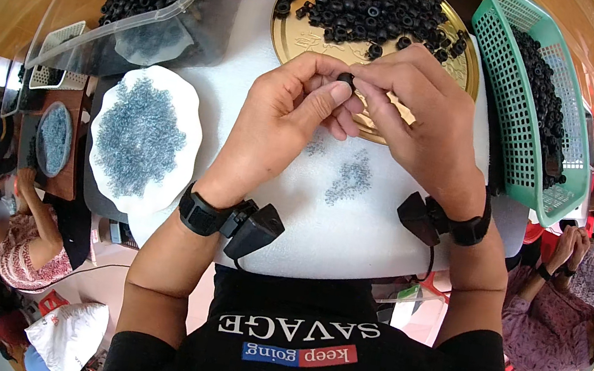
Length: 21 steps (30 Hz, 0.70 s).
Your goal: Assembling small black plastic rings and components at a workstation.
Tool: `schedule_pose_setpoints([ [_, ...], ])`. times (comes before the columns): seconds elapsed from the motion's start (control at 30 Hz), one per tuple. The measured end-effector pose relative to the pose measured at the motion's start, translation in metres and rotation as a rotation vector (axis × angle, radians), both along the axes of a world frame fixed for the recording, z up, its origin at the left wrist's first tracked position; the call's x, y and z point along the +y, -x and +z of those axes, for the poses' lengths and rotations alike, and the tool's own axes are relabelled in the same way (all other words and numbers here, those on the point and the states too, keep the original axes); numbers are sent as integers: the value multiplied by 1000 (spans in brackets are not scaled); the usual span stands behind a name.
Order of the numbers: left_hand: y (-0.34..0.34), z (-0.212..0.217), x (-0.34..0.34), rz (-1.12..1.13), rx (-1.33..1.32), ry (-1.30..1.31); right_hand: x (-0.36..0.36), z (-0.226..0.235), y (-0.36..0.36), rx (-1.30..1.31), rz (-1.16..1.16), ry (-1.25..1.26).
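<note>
My left hand point(268, 122) pinches a small round black plastic part point(346, 79) between thumb and fingers, above the near edge of a round gold tray point(287, 33). My right hand point(433, 126) meets it from the other side, its thumb and forefinger closed against the part. Whether a tiny piece sits between the right fingertips is hidden. A heap of similar black parts point(374, 6) covers the far side of the tray. Small translucent bluish pieces point(351, 179) lie loose on a white foam sheet point(382, 239) below my hands.
At left, a white scalloped plate point(196, 121) holds many bluish pieces point(139, 135). Behind it stands a clear bin point(217, 31) of black parts. A green perforated basket point(557, 202) of black parts flanks the right. Other people sit at both sides.
</note>
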<state>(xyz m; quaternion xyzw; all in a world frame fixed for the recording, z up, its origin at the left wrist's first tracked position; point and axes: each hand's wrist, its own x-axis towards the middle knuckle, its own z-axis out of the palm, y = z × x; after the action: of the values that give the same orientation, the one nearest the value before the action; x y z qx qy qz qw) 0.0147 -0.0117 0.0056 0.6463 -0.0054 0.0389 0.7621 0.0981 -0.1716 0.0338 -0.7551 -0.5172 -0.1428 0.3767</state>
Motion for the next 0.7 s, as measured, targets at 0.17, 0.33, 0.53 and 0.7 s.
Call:
schedule_pose_setpoints([
  [0.17, 1, 2, 3, -23, 3, 97, 0, 2, -2, 158, -8, -123],
  [0.33, 0, -1, 4, -30, -6, 111, 0, 3, -1, 240, -21, -131],
  [0.53, 0, 0, 4, -35, -2, 91, 2, -1, -2, 231, 6, -103],
  [0.7, 0, 0, 5, -29, -9, 59, 3, -2, 0, 155, -15, -95],
])
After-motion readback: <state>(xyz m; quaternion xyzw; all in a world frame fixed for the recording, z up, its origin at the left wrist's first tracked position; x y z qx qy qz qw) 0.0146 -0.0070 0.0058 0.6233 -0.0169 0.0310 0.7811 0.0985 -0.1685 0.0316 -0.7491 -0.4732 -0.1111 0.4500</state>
